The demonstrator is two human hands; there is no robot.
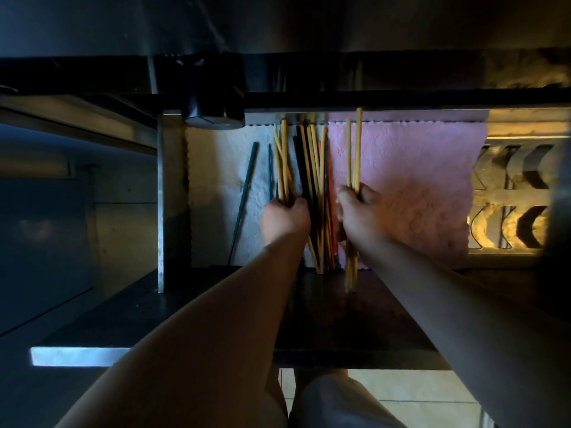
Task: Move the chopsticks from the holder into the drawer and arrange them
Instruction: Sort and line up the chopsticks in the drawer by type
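Observation:
An open drawer (171, 196) is lined with a white cloth (216, 168) on the left and a pink cloth (414, 180) on the right. My left hand (285, 219) grips a bunch of yellow chopsticks (282, 162) over the white cloth. My right hand (360, 208) grips two or three yellow chopsticks (355, 149) at the pink cloth's left edge. Between my hands lies a pile of mixed yellow, black and red chopsticks (315, 168). A dark green chopstick (245, 193) lies apart on the white cloth. The holder is not in view.
A dark round object (213, 109) sits at the drawer's back left corner under the counter edge. On the right, a metal panel (509, 199) with curved cut-outs glows yellow. The drawer's dark front ledge (309, 319) runs under my forearms. Floor tiles (401, 390) show below.

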